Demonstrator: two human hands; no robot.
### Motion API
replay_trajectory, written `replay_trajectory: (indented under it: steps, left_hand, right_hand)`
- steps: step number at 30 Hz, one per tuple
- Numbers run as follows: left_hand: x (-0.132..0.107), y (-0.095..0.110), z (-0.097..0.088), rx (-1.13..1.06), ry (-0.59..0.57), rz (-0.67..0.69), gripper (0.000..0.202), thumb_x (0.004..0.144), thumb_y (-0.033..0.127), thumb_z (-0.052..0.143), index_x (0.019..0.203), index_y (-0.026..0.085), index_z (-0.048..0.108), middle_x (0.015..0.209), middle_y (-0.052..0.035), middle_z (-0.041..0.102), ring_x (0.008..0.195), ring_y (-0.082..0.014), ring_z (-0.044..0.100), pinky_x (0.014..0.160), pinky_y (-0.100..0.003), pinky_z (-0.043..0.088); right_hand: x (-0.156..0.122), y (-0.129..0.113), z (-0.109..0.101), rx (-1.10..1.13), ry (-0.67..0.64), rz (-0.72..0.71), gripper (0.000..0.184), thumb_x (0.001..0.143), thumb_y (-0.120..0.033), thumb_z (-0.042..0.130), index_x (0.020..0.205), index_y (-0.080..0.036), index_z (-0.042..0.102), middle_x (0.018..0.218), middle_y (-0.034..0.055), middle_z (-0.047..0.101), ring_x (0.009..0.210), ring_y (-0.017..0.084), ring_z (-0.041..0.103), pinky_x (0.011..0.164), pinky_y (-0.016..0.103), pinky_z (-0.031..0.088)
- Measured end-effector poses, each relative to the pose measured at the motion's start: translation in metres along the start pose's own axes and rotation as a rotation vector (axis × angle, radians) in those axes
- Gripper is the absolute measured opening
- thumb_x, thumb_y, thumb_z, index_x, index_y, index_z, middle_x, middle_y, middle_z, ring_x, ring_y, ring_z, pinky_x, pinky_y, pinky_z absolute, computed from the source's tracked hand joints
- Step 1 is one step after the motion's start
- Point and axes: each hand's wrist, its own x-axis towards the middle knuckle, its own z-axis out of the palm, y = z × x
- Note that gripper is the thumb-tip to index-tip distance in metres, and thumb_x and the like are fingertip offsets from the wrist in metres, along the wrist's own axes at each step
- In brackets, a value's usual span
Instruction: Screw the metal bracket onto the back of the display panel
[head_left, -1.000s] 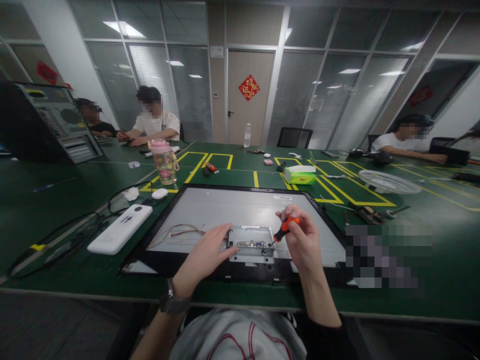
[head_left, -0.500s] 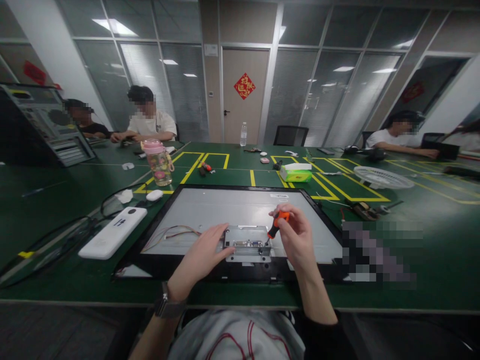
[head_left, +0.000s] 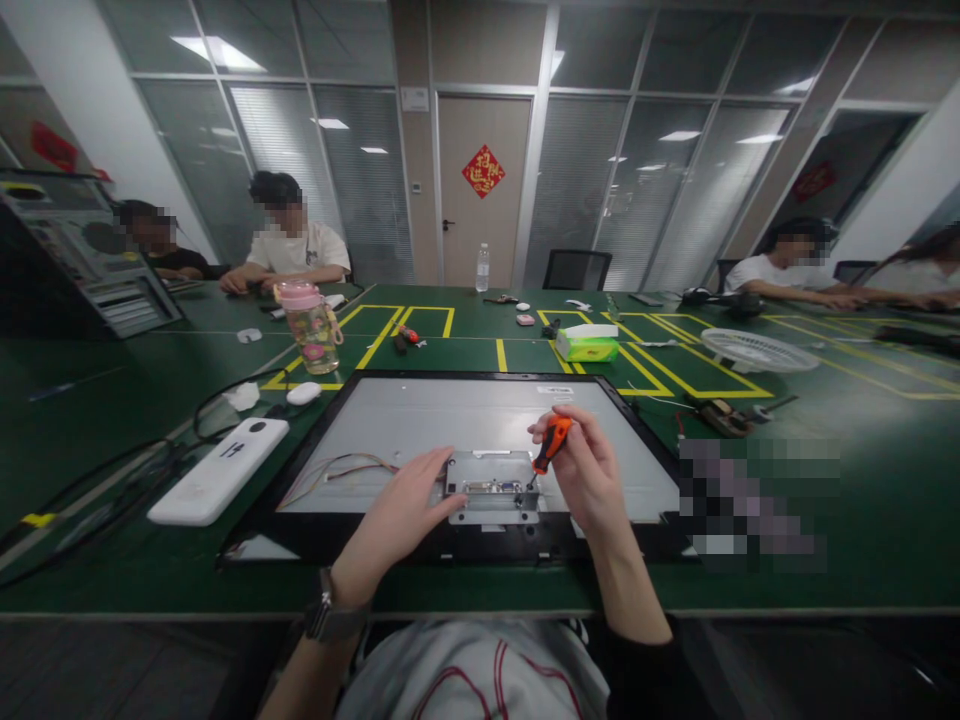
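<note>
A monitor panel (head_left: 435,415) with a grey metal back and black frame lies flat before me. On its near middle sits a metal housing (head_left: 487,468) with a row of video ports along the front. My left hand (head_left: 397,508) steadies the housing at its left end, thumb at the front edge and fingers at the back corner. My right hand (head_left: 589,465) is closed around an orange and black screwdriver (head_left: 553,443), tilted, its tip down at the housing's right front corner. Whatever the tip touches is too small to make out. Thin coloured wires (head_left: 352,462) run left from the housing.
Left of the panel are a white power bank (head_left: 219,472), black cables (head_left: 97,500) and a pink-lidded bottle (head_left: 309,330). Beyond it lies a green tissue pack (head_left: 587,345). A white fan grille (head_left: 759,350) is farther right. A computer case (head_left: 82,255) stands far left; several people sit around.
Inside my right hand the fingers have shifted on the screwdriver handle, which shows more fully now. My left hand stays on the housing. The whole view has shifted slightly.
</note>
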Motion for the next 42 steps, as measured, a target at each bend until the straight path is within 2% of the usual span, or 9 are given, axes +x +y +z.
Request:
replay_trajectory:
  steps: [2,6,12,18,23,27,35,38,42]
  left_hand:
    - [0.0001,0.0009,-0.0008,0.002,-0.017,-0.006,0.056,0.093,0.047,0.052,0.139,0.017,0.045,0.143,-0.0154,0.051,0.131,-0.0278,0.049,0.11,-0.044,0.037]
    - [-0.0002,0.0004,0.0003,0.001,-0.005,-0.011,0.056,0.093,0.048,0.052,0.139,0.017,0.045,0.143,-0.0149,0.052,0.131,-0.0276,0.049,0.11,-0.044,0.037]
    - [-0.0002,-0.0018,0.0023,0.019,0.004,-0.005,0.055,0.093,0.049,0.051,0.139,0.018,0.045,0.142,-0.0141,0.053,0.13,-0.0272,0.05,0.11,-0.043,0.038]
    - [-0.0009,-0.0016,0.002,0.003,0.01,-0.002,0.055,0.093,0.048,0.052,0.139,0.018,0.045,0.143,-0.014,0.052,0.131,-0.0277,0.05,0.111,-0.043,0.037]
    - [-0.0011,-0.0011,0.0018,0.015,-0.004,-0.016,0.055,0.093,0.047,0.052,0.139,0.017,0.044,0.143,-0.0141,0.051,0.131,-0.0271,0.049,0.111,-0.042,0.036]
    - [-0.0008,0.0014,-0.0004,0.016,-0.019,-0.023,0.056,0.093,0.046,0.052,0.14,0.016,0.043,0.144,-0.0145,0.051,0.132,-0.0269,0.048,0.111,-0.042,0.036]
    - [-0.0011,-0.0025,0.003,0.021,-0.004,-0.01,0.056,0.093,0.047,0.053,0.14,0.017,0.044,0.144,-0.014,0.05,0.132,-0.027,0.048,0.111,-0.042,0.036]
    - [-0.0009,-0.0021,0.0029,0.022,-0.002,-0.007,0.056,0.093,0.047,0.053,0.14,0.016,0.044,0.144,-0.0141,0.05,0.132,-0.0265,0.048,0.111,-0.042,0.035]
    - [-0.0004,0.0004,0.0006,0.018,-0.001,-0.002,0.055,0.094,0.047,0.051,0.139,0.017,0.044,0.143,-0.0142,0.051,0.131,-0.0266,0.05,0.11,-0.043,0.036]
  right_hand:
    - [0.0004,-0.0009,0.0009,0.027,-0.011,0.003,0.019,0.088,-0.042,0.062,0.097,-0.026,0.069,0.084,0.0025,0.063,0.075,0.017,0.059,0.079,0.038,0.051]
    - [0.002,-0.0016,0.0006,0.032,0.029,-0.051,0.016,0.077,-0.039,0.076,0.08,-0.025,0.069,0.084,0.0007,0.06,0.08,0.017,0.059,0.087,0.039,0.051]
    - [0.001,0.0009,0.0007,0.023,0.027,0.003,0.021,0.088,-0.043,0.062,0.1,-0.026,0.068,0.083,0.0023,0.064,0.073,0.016,0.059,0.082,0.04,0.052]
    - [0.0023,-0.0003,0.0002,0.006,0.009,-0.07,0.016,0.079,-0.041,0.073,0.079,-0.026,0.069,0.085,0.0014,0.06,0.082,0.017,0.059,0.091,0.041,0.05]
    - [-0.0004,0.0004,0.0003,0.064,-0.045,0.004,0.019,0.089,-0.041,0.061,0.098,-0.026,0.07,0.08,0.0017,0.063,0.073,0.016,0.059,0.086,0.042,0.051]
    - [-0.0019,0.0007,0.0009,0.06,-0.038,0.027,0.023,0.091,-0.039,0.058,0.105,-0.025,0.068,0.085,0.004,0.066,0.077,0.018,0.061,0.08,0.039,0.052]
    - [-0.0006,0.0058,-0.0046,-0.086,0.046,-0.111,0.016,0.077,-0.024,0.076,0.091,-0.028,0.07,0.09,-0.0004,0.062,0.086,0.017,0.059,0.084,0.033,0.049]
    - [-0.0007,0.0064,-0.006,-0.116,0.108,-0.13,0.013,0.082,-0.03,0.072,0.094,-0.027,0.071,0.094,0.0015,0.063,0.09,0.018,0.06,0.084,0.034,0.047]
    - [-0.0017,0.0054,-0.0053,-0.064,0.093,-0.075,0.02,0.091,-0.037,0.06,0.103,-0.026,0.072,0.098,0.0049,0.068,0.089,0.019,0.063,0.085,0.037,0.047]
